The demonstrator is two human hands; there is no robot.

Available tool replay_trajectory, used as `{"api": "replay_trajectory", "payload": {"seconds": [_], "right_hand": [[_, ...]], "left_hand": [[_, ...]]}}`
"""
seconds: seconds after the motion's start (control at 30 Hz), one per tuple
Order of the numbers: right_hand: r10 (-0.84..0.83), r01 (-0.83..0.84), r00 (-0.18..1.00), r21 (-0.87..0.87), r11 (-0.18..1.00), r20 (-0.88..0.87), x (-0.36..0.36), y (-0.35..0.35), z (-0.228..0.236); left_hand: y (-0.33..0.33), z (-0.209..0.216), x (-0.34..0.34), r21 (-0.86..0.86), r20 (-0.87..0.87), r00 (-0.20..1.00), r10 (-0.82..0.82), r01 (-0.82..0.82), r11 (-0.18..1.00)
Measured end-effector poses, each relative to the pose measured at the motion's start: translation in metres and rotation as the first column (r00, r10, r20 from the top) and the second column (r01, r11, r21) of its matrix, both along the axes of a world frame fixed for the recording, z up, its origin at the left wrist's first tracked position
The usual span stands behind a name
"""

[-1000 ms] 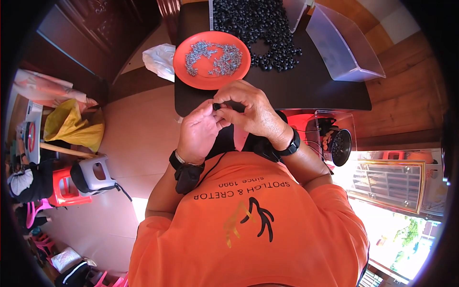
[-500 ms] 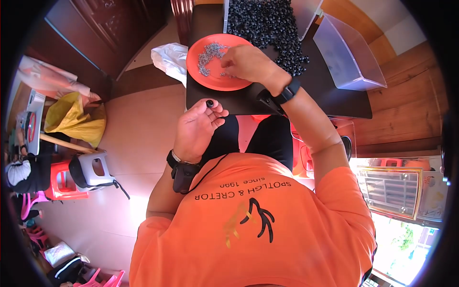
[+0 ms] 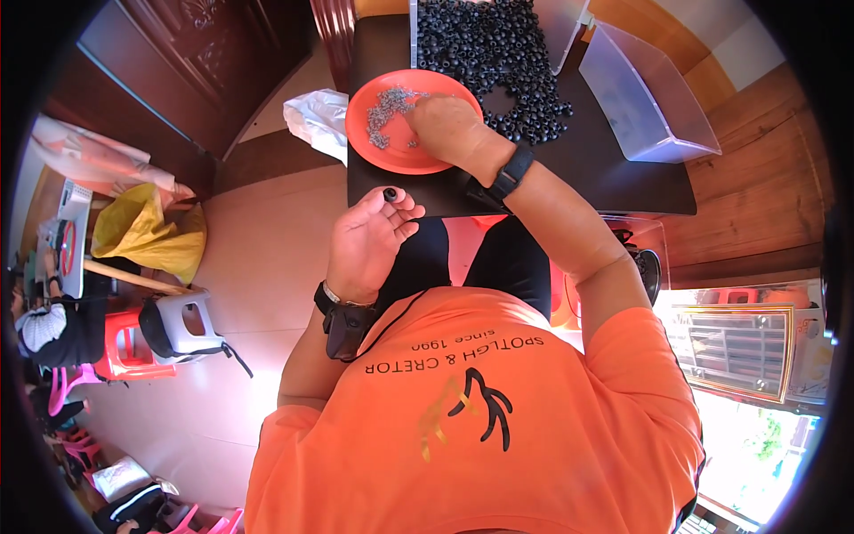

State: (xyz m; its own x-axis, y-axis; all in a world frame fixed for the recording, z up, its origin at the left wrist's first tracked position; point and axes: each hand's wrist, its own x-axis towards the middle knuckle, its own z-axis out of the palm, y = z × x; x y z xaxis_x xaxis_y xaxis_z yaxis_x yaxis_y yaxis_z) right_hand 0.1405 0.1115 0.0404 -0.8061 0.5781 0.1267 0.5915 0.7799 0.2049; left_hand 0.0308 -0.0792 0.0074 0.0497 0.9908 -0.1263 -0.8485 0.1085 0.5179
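Observation:
My left hand (image 3: 366,245) is palm up near the table's front edge. Its thumb and index finger pinch a small round black plastic part (image 3: 390,194) with a hole in it, and the other fingers curl loosely. Over the orange plate (image 3: 405,161), my right hand (image 3: 454,132) reaches down with bent, closed fingers. Its fingertips are hidden behind the hand, so anything between them cannot be made out. Small grey metal pieces (image 3: 384,114) lie in a loose curve on the plate, just left of that hand.
Many black parts (image 3: 498,53) spill from a clear bin onto the dark table (image 3: 614,191). A clear plastic tray (image 3: 645,107) stands to the right. A white bag (image 3: 318,120) hangs at the table's left edge. Stools, a yellow bag (image 3: 156,231) and another person are at far left.
My right hand has shifted slightly left and lower over the plate, its fingers now more tucked out of sight. The left hand keeps its pinch on the black part.

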Motion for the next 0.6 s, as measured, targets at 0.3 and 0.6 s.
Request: {"api": "replay_trajectory", "payload": {"seconds": [0.3,0.6], "right_hand": [[0.117,-0.241,0.915,-0.29,0.926,-0.385,0.018,0.008,0.003],[0.12,-0.283,0.884,-0.312,0.907,-0.452,0.015,0.011,-0.003]], "left_hand": [[0.002,0.002,0.001,0.004,-0.009,1.0,-0.003,0.003,1.0],[0.001,0.001,-0.002,-0.001,-0.012,1.0,0.001,-0.001,1.0]]}}
